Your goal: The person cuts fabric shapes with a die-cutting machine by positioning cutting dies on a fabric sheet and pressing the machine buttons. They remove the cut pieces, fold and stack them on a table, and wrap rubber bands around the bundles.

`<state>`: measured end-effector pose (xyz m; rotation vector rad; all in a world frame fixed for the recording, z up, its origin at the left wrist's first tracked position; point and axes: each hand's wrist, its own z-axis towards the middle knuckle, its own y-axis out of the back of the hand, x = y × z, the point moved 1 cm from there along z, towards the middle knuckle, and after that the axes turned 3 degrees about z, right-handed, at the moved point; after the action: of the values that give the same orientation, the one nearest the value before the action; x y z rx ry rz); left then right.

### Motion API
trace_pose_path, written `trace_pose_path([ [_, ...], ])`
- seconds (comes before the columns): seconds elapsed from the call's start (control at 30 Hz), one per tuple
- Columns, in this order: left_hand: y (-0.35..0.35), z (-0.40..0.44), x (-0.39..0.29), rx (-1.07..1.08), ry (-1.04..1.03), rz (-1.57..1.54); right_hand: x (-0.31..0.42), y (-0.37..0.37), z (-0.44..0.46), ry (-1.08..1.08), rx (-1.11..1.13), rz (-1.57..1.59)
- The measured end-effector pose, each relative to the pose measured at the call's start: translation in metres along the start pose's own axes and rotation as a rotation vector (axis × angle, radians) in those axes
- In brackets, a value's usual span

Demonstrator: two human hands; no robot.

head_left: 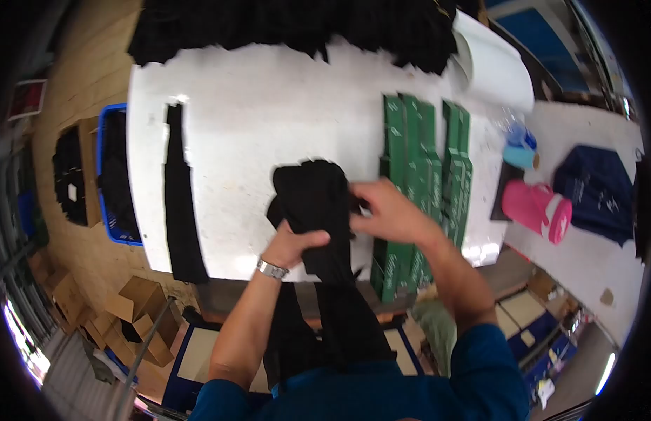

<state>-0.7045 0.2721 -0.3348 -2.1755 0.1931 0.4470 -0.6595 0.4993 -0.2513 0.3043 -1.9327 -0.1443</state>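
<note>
A folded bundle of black cloth [311, 189] is held up over the white table in front of me. My left hand [292, 245] grips its lower left side, thumb across the front and fingers hidden behind. At the bundle's right edge, my right hand [388, 210] has its fingers and thumb bent closed on the cloth. A long, narrow black cloth piece [179, 203] lies flat on the table to the left. Just right of my right hand stand rows of green printed cardboard pieces [410, 140].
A heap of black cloth [290, 28] lies along the table's [269, 91] far edge. A blue-rimmed bin [101, 175] holds black cloth at left. Cardboard boxes [139, 316] sit lower left. On the right are a pink cylindrical bag [532, 207], a navy bag [595, 186] and a white roll [494, 63].
</note>
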Motion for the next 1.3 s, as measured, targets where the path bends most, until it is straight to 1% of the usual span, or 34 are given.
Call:
trace_pose_path([
  [0.03, 0.004, -0.003, 0.001, -0.038, 0.014, 0.053, -0.008, -0.008, -0.005, -0.083, -0.001, 0.199],
  [0.07, 0.000, -0.007, -0.004, -0.075, 0.028, 0.065, -0.010, -0.009, -0.009, -0.176, 0.037, 0.232],
  [0.1, -0.003, -0.011, -0.007, -0.115, 0.048, 0.076, -0.009, -0.017, -0.013, -0.160, -0.005, 0.366],
  [0.17, 0.009, -0.012, 0.002, -0.074, 0.094, 0.043, -0.003, -0.025, -0.020, -0.206, -0.031, 0.365],
  [0.2, 0.011, -0.016, 0.005, -0.070, 0.097, -0.005, -0.008, -0.029, -0.023, -0.187, -0.028, 0.366],
  [0.27, 0.019, -0.025, 0.013, -0.093, 0.078, -0.007, -0.027, -0.042, -0.028, -0.190, -0.117, 0.781],
  [0.3, 0.022, -0.029, 0.012, -0.111, 0.067, -0.017, -0.030, -0.046, -0.030, -0.177, -0.111, 0.782],
  [0.37, 0.020, -0.038, 0.003, -0.114, 0.033, -0.029, -0.038, -0.053, -0.035, -0.068, -0.341, 1.477],
  [0.4, 0.022, -0.043, 0.002, -0.149, 0.015, -0.012, -0.041, -0.054, -0.034, -0.060, -0.404, 1.501],
  [0.43, 0.025, -0.047, 0.000, -0.183, -0.003, 0.005, -0.043, -0.053, -0.037, -0.059, -0.399, 1.503],
  [0.47, 0.028, -0.051, -0.001, -0.186, -0.006, 0.007, -0.043, -0.051, -0.039, 0.024, -0.261, 1.605],
  [0.5, 0.027, -0.056, -0.006, -0.257, -0.063, 0.196, -0.037, -0.050, -0.038, 0.107, -0.118, 1.702],
  [0.53, 0.026, -0.062, -0.012, -0.329, -0.120, 0.388, -0.034, -0.049, -0.032, 0.089, -0.013, 1.654],
  [0.57, 0.027, -0.068, -0.019, -0.335, -0.122, 0.391, -0.030, -0.047, -0.026, 0.090, -0.007, 1.659],
  [0.63, 0.015, -0.073, -0.041, -0.130, 0.050, 0.949, -0.002, -0.037, -0.010, 0.109, 0.270, 1.437],
  [0.67, 0.013, -0.071, -0.044, -0.046, -0.059, 1.212, 0.016, -0.032, 0.000, 0.016, 0.269, 1.085],
  [0.7, 0.016, -0.070, -0.040, -0.049, -0.054, 1.210, 0.033, -0.034, 0.008, 0.012, 0.271, 1.089],
  [0.77, 0.024, -0.069, -0.029, -0.056, -0.018, 1.677, 0.065, -0.051, 0.022, 0.079, 0.532, 0.191],
  [0.83, 0.025, -0.067, -0.039, -0.179, 0.186, 1.473, 0.093, -0.081, 0.015, 0.304, 0.580, -0.103],
  [0.87, 0.027, -0.069, -0.042, -0.202, 0.004, 1.221, 0.106, -0.081, 0.011, 0.225, 0.665, -0.162],
  [0.9, 0.032, -0.071, -0.044, -0.232, -0.172, 0.961, 0.094, -0.087, 0.007, 0.219, 0.679, -0.145],
  [0.93, 0.057, -0.072, -0.043, -0.272, 0.221, 1.005, 0.068, -0.087, 0.002, 0.307, 0.341, -0.127],
  [0.97, 0.033, -0.087, -0.061, -0.425, 0.232, 0.484, 0.045, -0.083, -0.008, 0.380, 0.002, -0.110],
  [1.03, 0.038, -0.096, -0.059, -0.545, 0.014, 0.122, 0.001, -0.063, -0.036, -0.214, -0.217, 0.548],
  [1.1, 0.036, -0.101, -0.058, -0.467, -0.130, -0.021, -0.050, -0.065, -0.049, -0.015, -0.520, 1.349],
  [1.13, 0.039, -0.103, -0.052, -0.446, -0.190, -0.034, -0.043, -0.073, -0.049, -0.053, -0.519, 1.359],
  [1.17, 0.039, -0.106, -0.050, -0.461, -0.179, -0.044, -0.033, -0.078, -0.045, 0.016, -0.481, 1.582],
  [1.2, 0.033, -0.108, -0.052, -0.336, -0.205, -0.027, -0.020, -0.082, -0.041, 0.090, -0.446, 1.803],
  [1.23, 0.030, -0.109, -0.052, -0.206, -0.234, -0.008, -0.010, -0.082, -0.037, 0.075, -0.453, 1.808],
  [1.27, 0.036, -0.110, -0.049, -0.200, -0.223, 0.121, 0.002, -0.081, -0.033, 0.120, -0.279, 1.778],
  [1.3, 0.032, -0.114, -0.055, -0.202, -0.209, 0.117, 0.012, -0.077, -0.031, 0.162, -0.111, 1.743],
])
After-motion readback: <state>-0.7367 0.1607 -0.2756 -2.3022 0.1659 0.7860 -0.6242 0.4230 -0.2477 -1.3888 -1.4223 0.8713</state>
